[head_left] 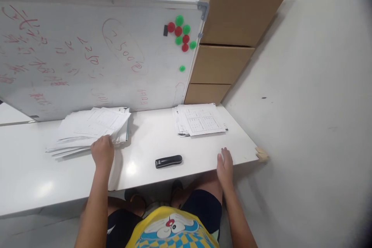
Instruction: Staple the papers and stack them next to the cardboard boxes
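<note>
At the near edge of a large, uneven pile of printed papers (87, 124), my left hand (103, 151) is closed on a sheet of paper. The fingertips are partly hidden, so how many sheets they pinch cannot be seen. My right hand (225, 166) rests at the front edge of the white table (139, 174), fingers stretched out and holding nothing. Between the two hands lies a black stapler (168, 161). Beyond my right hand is a smaller stack of printed sheets (203, 119), slightly fanned on its left side.
A whiteboard (130, 89) with red handwriting stands along the back of the table. Red and green round magnets (178, 31) cling to its upper right. Brown cardboard boxes (232, 11) are stacked behind the right-hand papers. A white wall (314, 124) bounds the right side.
</note>
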A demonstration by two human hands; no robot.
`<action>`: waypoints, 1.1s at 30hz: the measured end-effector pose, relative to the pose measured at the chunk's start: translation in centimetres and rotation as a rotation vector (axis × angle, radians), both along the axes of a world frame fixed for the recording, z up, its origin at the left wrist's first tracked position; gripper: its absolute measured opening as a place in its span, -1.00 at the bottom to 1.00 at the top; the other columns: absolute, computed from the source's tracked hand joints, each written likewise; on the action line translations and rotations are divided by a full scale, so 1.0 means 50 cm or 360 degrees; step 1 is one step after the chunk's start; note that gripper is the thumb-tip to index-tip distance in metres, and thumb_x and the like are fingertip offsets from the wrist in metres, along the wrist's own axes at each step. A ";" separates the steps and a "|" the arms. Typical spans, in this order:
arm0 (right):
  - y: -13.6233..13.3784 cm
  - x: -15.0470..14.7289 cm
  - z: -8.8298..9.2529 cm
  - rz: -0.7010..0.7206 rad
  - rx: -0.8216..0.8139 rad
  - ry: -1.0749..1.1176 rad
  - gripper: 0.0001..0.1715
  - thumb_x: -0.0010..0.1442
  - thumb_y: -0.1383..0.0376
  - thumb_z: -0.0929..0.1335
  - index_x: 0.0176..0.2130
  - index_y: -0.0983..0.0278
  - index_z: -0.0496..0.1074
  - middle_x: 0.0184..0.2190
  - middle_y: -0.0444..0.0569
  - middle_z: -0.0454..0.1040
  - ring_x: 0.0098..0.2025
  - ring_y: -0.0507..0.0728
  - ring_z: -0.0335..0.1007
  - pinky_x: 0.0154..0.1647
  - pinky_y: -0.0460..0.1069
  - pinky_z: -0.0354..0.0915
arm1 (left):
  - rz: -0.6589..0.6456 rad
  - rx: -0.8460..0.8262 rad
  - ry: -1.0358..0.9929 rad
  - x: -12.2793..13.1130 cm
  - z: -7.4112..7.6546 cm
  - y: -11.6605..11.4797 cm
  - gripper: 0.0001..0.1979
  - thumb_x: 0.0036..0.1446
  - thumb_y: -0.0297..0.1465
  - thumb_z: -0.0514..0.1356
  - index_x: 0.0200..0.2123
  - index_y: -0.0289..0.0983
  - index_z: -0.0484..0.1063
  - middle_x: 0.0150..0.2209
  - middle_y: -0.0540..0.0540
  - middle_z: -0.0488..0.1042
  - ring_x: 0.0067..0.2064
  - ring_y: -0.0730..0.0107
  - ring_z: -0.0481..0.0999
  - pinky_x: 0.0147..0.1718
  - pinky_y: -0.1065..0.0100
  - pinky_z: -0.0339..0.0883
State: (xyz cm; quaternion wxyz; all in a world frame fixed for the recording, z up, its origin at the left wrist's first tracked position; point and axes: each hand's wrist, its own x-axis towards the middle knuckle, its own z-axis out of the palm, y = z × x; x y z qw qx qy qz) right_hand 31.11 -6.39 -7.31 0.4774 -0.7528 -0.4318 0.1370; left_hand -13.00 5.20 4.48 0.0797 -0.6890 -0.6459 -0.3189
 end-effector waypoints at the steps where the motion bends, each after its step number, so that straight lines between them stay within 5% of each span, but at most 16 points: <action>1: -0.014 -0.016 0.009 -0.0008 0.0008 0.0045 -0.24 0.24 -0.08 0.09 0.20 0.34 0.22 0.30 0.16 0.12 0.36 0.25 -0.11 0.33 0.23 -0.16 | -0.0003 -0.0003 0.0009 0.005 -0.009 -0.008 -0.66 0.26 -0.29 0.11 0.05 -0.31 0.32 0.01 -0.15 0.39 -0.03 0.24 0.44 -0.10 0.11 0.41; 5: -0.047 -0.114 0.081 0.0010 0.0031 0.0351 -0.37 0.24 -0.07 0.13 0.08 0.23 0.35 0.14 0.12 0.36 0.23 0.26 0.17 0.26 0.19 0.03 | -0.0126 0.0088 0.0101 0.065 -0.044 -0.067 -0.79 0.27 -0.37 0.08 -0.13 -0.34 0.42 -0.14 -0.20 0.50 -0.12 0.22 0.50 -0.12 0.13 0.38; 11: -0.040 -0.281 0.189 0.0970 0.0065 0.1232 -0.37 0.18 -0.04 0.30 0.17 0.14 0.29 0.09 0.02 0.44 0.12 0.26 0.35 0.17 0.16 0.21 | -0.0887 0.0503 0.0367 0.246 -0.035 -0.217 -0.77 0.21 -0.56 0.06 -0.09 -0.31 0.40 -0.12 -0.17 0.56 -0.02 0.19 0.50 -0.08 0.18 0.28; 14: -0.021 -0.306 0.211 0.0824 0.0170 0.1389 -0.30 0.10 0.09 0.40 0.20 0.16 0.26 0.08 0.00 0.46 0.17 0.25 0.30 0.24 0.18 0.14 | -0.1139 0.0521 0.0438 0.283 -0.014 -0.241 -0.71 0.20 -0.53 0.12 0.00 -0.28 0.37 -0.04 -0.17 0.53 0.05 0.16 0.47 -0.02 0.16 0.26; 16: -0.010 -0.300 0.215 0.0680 0.0203 0.1472 -0.23 0.05 0.14 0.43 0.21 0.16 0.24 0.06 0.00 0.48 0.16 0.28 0.32 0.21 0.21 0.19 | -0.1217 0.0504 0.0413 0.263 -0.003 -0.217 -0.65 0.21 -0.45 0.14 0.07 -0.22 0.32 -0.03 -0.14 0.52 0.10 0.18 0.43 0.03 0.16 0.26; 18: -0.004 -0.283 0.211 0.0597 0.0184 0.1529 -0.21 0.01 0.17 0.44 0.20 0.17 0.25 0.03 0.01 0.50 0.13 0.31 0.34 0.14 0.22 0.26 | -0.1011 0.0538 0.0314 0.209 0.001 -0.166 -0.61 0.22 -0.37 0.14 0.12 -0.17 0.27 -0.04 -0.14 0.52 0.15 0.18 0.38 0.07 0.14 0.24; 20: -0.005 -0.262 0.198 0.0533 0.0132 0.1556 -0.24 -0.03 0.17 0.44 0.17 0.18 0.30 0.00 0.03 0.52 0.12 0.33 0.36 0.10 0.22 0.30 | -0.0487 0.0534 0.0183 0.134 -0.003 -0.101 -0.59 0.23 -0.34 0.12 0.14 -0.23 0.25 -0.01 -0.21 0.49 0.22 0.09 0.28 0.09 0.06 0.21; 22: -0.012 -0.240 0.179 0.0535 0.0027 0.1574 -0.28 -0.07 0.17 0.45 0.11 0.20 0.36 -0.02 0.04 0.53 0.10 0.36 0.38 0.07 0.22 0.33 | -0.0044 0.0277 0.0127 0.057 -0.015 -0.039 -0.50 0.21 -0.27 0.11 0.17 -0.36 0.22 0.15 -0.37 0.33 0.29 -0.08 0.14 0.14 -0.06 0.12; 24: -0.021 -0.221 0.159 0.0582 -0.0116 0.1586 -0.34 -0.11 0.19 0.46 0.03 0.21 0.42 -0.04 0.04 0.55 0.06 0.38 0.41 0.04 0.24 0.35 | 0.0168 -0.0012 0.0156 -0.004 -0.032 0.002 -0.42 0.18 -0.24 0.11 0.17 -0.48 0.21 0.21 -0.49 0.22 0.26 -0.22 0.15 0.12 -0.16 0.08; 28: -0.024 -0.188 0.136 0.0761 -0.0376 0.1497 -0.47 -0.08 0.25 0.46 -0.06 0.23 0.46 -0.07 0.03 0.57 0.06 0.38 0.41 0.07 0.25 0.32 | 0.0164 -0.0105 0.0255 -0.049 -0.063 0.006 -0.64 0.23 -0.31 0.02 -0.01 -0.37 0.41 0.05 -0.35 0.44 0.03 -0.07 0.41 0.00 -0.02 0.19; 33: -0.008 -0.153 0.134 0.0946 -0.0520 0.1230 -0.46 0.00 0.32 0.40 0.03 0.20 0.41 0.05 0.01 0.49 0.17 0.32 0.30 0.14 0.23 0.25 | 0.0027 0.0107 0.0292 -0.008 -0.057 -0.048 -0.71 0.26 -0.43 -0.05 -0.22 -0.29 0.48 -0.28 -0.20 0.57 -0.21 0.10 0.48 -0.17 0.13 0.25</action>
